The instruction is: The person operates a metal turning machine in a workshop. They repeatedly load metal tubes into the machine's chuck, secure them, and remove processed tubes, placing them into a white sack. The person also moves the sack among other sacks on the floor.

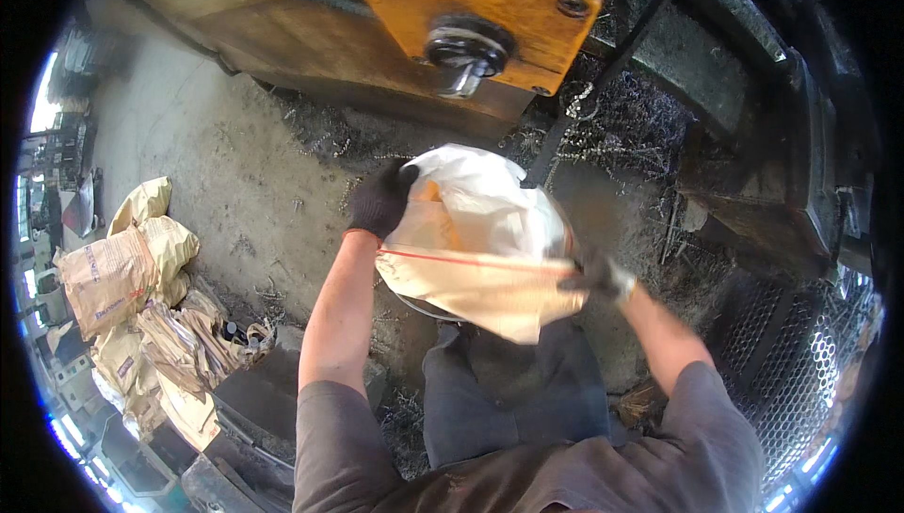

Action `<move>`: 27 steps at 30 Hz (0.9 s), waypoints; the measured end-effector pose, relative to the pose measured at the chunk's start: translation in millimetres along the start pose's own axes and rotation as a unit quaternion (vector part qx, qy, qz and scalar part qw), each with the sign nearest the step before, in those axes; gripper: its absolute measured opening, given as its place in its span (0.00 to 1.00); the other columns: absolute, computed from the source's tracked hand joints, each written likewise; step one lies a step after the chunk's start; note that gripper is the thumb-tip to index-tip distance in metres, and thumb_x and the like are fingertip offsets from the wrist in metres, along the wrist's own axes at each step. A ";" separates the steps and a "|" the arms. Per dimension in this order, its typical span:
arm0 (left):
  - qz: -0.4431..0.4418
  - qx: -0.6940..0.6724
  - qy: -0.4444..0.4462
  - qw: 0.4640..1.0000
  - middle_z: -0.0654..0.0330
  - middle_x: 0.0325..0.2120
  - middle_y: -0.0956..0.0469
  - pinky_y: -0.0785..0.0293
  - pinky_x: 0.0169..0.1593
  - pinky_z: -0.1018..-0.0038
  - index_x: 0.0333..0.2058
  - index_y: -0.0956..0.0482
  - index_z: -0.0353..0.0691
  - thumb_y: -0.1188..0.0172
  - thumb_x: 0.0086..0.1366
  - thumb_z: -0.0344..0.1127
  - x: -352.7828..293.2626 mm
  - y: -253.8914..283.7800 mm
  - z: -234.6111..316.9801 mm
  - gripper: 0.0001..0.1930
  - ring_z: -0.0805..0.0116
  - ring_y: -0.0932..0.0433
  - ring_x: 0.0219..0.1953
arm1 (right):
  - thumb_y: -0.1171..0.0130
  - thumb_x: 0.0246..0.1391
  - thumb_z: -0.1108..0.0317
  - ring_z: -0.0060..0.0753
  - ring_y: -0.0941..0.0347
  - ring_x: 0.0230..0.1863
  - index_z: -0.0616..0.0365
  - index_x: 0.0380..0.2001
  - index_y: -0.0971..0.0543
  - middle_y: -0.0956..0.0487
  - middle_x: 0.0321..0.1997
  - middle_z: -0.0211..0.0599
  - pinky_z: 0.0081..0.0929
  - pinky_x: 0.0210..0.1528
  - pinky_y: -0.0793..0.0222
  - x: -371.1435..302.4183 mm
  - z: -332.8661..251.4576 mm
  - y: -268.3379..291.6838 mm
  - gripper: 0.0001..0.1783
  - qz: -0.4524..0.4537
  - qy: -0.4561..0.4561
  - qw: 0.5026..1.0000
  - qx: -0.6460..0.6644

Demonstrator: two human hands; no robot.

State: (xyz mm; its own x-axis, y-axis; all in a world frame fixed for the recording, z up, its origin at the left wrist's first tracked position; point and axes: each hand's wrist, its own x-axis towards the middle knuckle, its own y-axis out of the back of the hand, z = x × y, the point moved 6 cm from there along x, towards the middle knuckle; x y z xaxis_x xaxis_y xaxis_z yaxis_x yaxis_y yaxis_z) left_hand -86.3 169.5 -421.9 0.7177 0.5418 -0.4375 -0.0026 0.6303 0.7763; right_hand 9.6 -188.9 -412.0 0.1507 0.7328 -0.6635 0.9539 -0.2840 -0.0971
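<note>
A tan paper sack (480, 292) with a white inner liner (471, 179) is held in front of my legs, its mouth spread wide and facing up. A red line runs along its near edge. My left hand (379, 200), in a dark glove, grips the sack's left rim. At the right rim, my right hand (598, 275), in a dark glove with a pale cuff, has its fingers on the edge, slightly blurred. Something orange-yellow shows by the liner on the left; I cannot tell what it is. A thin curved wire or rim peeks out below the sack.
Right ahead hangs an orange metal box (527, 24) with a rotary switch (468, 54). Crumpled tan paper sacks (113, 273) are heaped at the left. Metal shavings (621, 127) litter the floor. Dark machinery (753, 193) and a perforated metal panel (791, 362) stand at the right.
</note>
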 end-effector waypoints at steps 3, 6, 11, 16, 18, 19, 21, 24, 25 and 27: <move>0.020 0.016 0.018 1.000 0.47 0.51 0.16 0.24 0.57 0.51 0.58 0.20 0.53 0.52 0.75 0.64 -1.4 -6.7 -11.2 0.27 0.41 0.19 0.55 | 0.19 0.47 0.55 0.39 0.20 0.61 0.60 0.53 0.14 0.14 0.55 0.44 0.37 0.67 0.27 -37.4 59.4 -58.8 0.32 -0.030 -0.033 0.978 -0.203; 0.179 0.044 0.049 0.982 0.44 0.42 0.15 0.24 0.54 0.49 0.48 0.18 0.44 0.39 0.67 0.65 -39.7 0.9 -6.9 0.28 0.41 0.17 0.49 | 0.23 0.44 0.53 0.52 0.22 0.58 0.53 0.48 0.15 0.16 0.53 0.48 0.44 0.62 0.26 -20.4 82.9 -117.9 0.28 -0.099 0.116 0.892 -0.424; 0.202 -0.037 0.272 0.940 0.43 0.39 0.16 0.22 0.53 0.52 0.42 0.19 0.37 0.23 0.51 0.63 -170.9 -29.6 -8.9 0.35 0.44 0.16 0.46 | 0.22 0.35 0.59 0.51 0.26 0.66 0.49 0.69 0.28 0.24 0.67 0.48 0.43 0.67 0.29 -1.9 84.6 -122.2 0.52 -0.076 0.017 0.857 -0.509; 0.030 -0.040 0.337 0.940 0.40 0.56 0.19 0.25 0.62 0.53 0.63 0.26 0.35 0.32 0.51 0.77 -188.8 -56.1 -18.9 0.54 0.43 0.19 0.60 | 0.34 0.45 0.59 0.58 0.23 0.61 0.54 0.59 0.21 0.18 0.58 0.53 0.47 0.63 0.26 -7.2 47.6 -118.5 0.34 -0.063 0.040 0.889 -0.453; 0.036 -0.021 0.335 0.941 0.36 0.59 0.22 0.25 0.63 0.54 0.68 0.33 0.29 0.32 0.50 0.78 -167.6 -55.2 -16.7 0.62 0.42 0.21 0.62 | 0.35 0.46 0.58 0.59 0.20 0.54 0.56 0.55 0.20 0.17 0.51 0.57 0.48 0.54 0.24 -3.0 45.5 -126.9 0.30 -0.053 0.029 0.902 -0.428; 0.041 0.002 0.346 0.937 0.35 0.60 0.22 0.26 0.64 0.54 0.69 0.34 0.28 0.32 0.50 0.78 -157.3 -55.4 -15.2 0.62 0.42 0.22 0.62 | 0.35 0.46 0.57 0.58 0.18 0.49 0.56 0.52 0.19 0.16 0.47 0.56 0.49 0.49 0.22 -0.8 42.5 -131.8 0.28 -0.030 0.060 0.908 -0.414; 0.050 0.005 0.352 0.935 0.35 0.60 0.23 0.27 0.66 0.54 0.67 0.33 0.29 0.34 0.53 0.76 -144.9 -57.3 -15.5 0.58 0.42 0.23 0.64 | 0.36 0.47 0.56 0.57 0.17 0.49 0.56 0.51 0.18 0.15 0.47 0.56 0.48 0.48 0.22 2.9 46.3 -141.6 0.27 -0.016 0.100 0.907 -0.410; 0.099 -0.007 0.324 0.941 0.37 0.55 0.19 0.22 0.59 0.52 0.69 0.37 0.30 0.31 0.58 0.64 -149.9 -61.1 -29.4 0.52 0.40 0.19 0.58 | 0.33 0.53 0.57 0.41 0.16 0.47 0.56 0.55 0.16 0.11 0.43 0.44 0.35 0.53 0.23 3.2 60.7 -141.5 0.27 -0.040 0.140 0.977 -0.154; 0.136 -0.040 0.318 0.937 0.37 0.50 0.17 0.22 0.57 0.51 0.64 0.27 0.34 0.33 0.63 0.56 -158.7 -64.2 -40.3 0.39 0.38 0.17 0.55 | 0.32 0.53 0.59 0.36 0.16 0.46 0.56 0.52 0.15 0.11 0.42 0.40 0.32 0.52 0.23 5.4 71.7 -138.5 0.24 -0.053 0.097 0.987 -0.118; 0.192 -0.247 0.344 0.885 0.36 0.48 0.16 0.21 0.53 0.51 0.53 0.17 0.34 0.39 0.69 0.56 -183.0 -80.2 -78.1 0.28 0.37 0.16 0.51 | 0.30 0.53 0.62 0.25 0.18 0.44 0.57 0.47 0.11 0.11 0.39 0.32 0.27 0.50 0.24 7.0 88.4 -132.8 0.18 -0.099 0.030 0.994 -0.043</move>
State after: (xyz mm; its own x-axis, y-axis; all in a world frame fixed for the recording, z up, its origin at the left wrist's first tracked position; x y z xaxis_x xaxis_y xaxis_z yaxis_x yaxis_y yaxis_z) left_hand -271.8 63.2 -439.6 0.0037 0.8716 -0.4901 -0.5808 0.4009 0.7085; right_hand -138.9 -200.7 -469.3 -0.0294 0.8048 -0.5928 0.9845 -0.0791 -0.1563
